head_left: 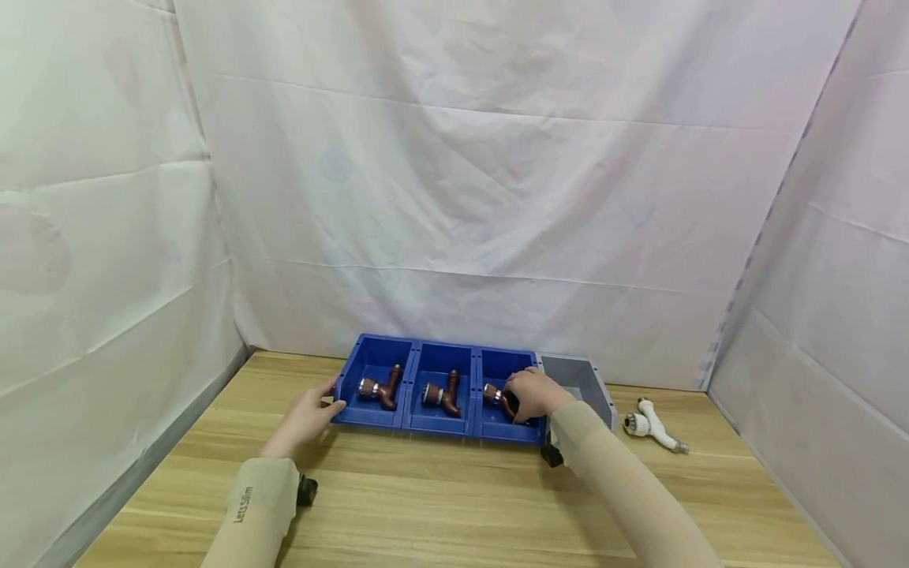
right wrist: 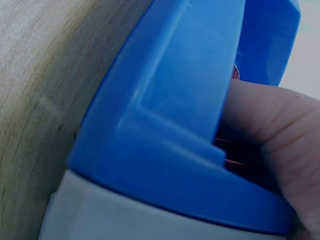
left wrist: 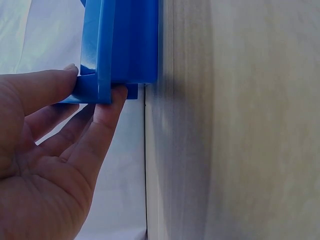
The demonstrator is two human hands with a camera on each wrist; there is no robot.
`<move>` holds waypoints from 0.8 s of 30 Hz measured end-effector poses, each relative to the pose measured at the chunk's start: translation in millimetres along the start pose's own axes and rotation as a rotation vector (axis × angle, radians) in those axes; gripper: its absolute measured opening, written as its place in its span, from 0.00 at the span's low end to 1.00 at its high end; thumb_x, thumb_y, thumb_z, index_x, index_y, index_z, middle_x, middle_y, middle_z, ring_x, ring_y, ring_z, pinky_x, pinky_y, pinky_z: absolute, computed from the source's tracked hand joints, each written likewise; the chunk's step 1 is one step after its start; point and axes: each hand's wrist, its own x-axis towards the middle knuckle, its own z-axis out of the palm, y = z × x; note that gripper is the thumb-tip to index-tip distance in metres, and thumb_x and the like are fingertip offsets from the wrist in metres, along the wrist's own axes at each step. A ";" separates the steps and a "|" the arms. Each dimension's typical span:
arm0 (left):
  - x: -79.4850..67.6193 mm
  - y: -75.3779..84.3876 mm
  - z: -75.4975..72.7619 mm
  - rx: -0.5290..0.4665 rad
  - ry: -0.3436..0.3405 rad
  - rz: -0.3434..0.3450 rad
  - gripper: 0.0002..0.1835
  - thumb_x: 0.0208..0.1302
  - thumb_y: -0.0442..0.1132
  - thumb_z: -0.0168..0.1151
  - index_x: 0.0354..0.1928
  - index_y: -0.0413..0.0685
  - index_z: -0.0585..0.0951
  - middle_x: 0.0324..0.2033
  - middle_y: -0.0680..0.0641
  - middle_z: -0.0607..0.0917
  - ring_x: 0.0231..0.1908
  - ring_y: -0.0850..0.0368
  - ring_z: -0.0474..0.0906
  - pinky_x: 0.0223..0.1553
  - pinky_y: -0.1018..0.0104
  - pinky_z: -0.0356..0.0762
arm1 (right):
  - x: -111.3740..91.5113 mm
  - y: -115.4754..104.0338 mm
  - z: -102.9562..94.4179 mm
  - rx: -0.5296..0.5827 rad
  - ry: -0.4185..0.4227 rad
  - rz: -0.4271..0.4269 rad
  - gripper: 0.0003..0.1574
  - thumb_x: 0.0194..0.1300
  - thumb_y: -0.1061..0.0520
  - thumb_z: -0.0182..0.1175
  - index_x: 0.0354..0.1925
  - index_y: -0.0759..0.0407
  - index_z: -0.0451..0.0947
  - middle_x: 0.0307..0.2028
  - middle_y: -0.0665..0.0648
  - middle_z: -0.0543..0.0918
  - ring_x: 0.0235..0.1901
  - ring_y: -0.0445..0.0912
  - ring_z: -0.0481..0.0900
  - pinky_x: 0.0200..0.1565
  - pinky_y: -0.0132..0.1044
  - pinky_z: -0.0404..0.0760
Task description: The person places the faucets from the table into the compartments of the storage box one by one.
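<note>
White creased cloth sheeting (head_left: 490, 173) at the far side & both sides; pale wood-grain tabletop (head_left: 426, 505) below it. Toward its far side: row of three rectangular blue plastic bins (head_left: 438, 424), w/ one grey plastic bin (head_left: 606, 392) joined at the right end.

My left hand (head_left: 307, 416) pinches the rim at the row's left end, thumb over, fingers under, prob. to steady it. My right hand (head_left: 534, 394) is in the right-hand blue bin, grasping a brown tap w/ ribbed knob (head_left: 491, 394); fingertips hidden.

White tap w/ ribbed knob (head_left: 655, 426) lies on the wood, right of the grey bin. Two more brown taps sit in the left blue bin (head_left: 387, 390) & the middle one (head_left: 449, 397), knobs left.

Step in hand, I'd say: seating tap no. 3 like its neighbours. Next move calls for letting go w/o knocking the wall, then prob. white tap into grey bin.

Writing: "Lets Slim" on my beige left sleeve (head_left: 256, 493); no other legible text or brand.
</note>
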 end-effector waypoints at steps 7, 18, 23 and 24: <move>-0.9 -0.5 0.4 -0.001 0.022 0.013 0.29 0.66 0.30 0.58 0.68 0.30 0.65 0.53 0.26 0.77 0.45 0.34 0.80 0.44 0.46 0.79 | 1.0 -1.1 3.4 -0.027 0.027 0.009 0.17 0.46 0.49 0.76 0.36 0.50 0.84 0.44 0.51 0.84 0.48 0.48 0.79 0.63 0.52 0.65; -1.5 -0.1 0.2 -0.012 -0.008 -0.021 0.29 0.69 0.32 0.57 0.69 0.32 0.63 0.55 0.26 0.75 0.47 0.34 0.79 0.47 0.45 0.78 | 1.9 -2.6 6.3 -0.064 0.040 0.018 0.17 0.46 0.48 0.76 0.35 0.50 0.83 0.42 0.51 0.84 0.46 0.48 0.80 0.62 0.52 0.65; -1.1 1.3 -0.6 -0.001 -0.004 -0.014 0.29 0.68 0.32 0.57 0.69 0.31 0.63 0.54 0.26 0.76 0.47 0.34 0.79 0.46 0.45 0.78 | 2.7 -1.3 8.0 -0.086 0.052 0.019 0.16 0.46 0.48 0.76 0.34 0.49 0.83 0.40 0.50 0.84 0.44 0.48 0.80 0.62 0.51 0.66; -0.9 1.2 -0.5 0.003 -0.003 -0.011 0.29 0.68 0.32 0.57 0.69 0.31 0.63 0.54 0.26 0.76 0.47 0.34 0.79 0.46 0.45 0.78 | 2.7 -1.3 8.3 -0.087 0.053 0.020 0.16 0.47 0.48 0.75 0.34 0.49 0.83 0.39 0.49 0.84 0.43 0.48 0.80 0.62 0.51 0.66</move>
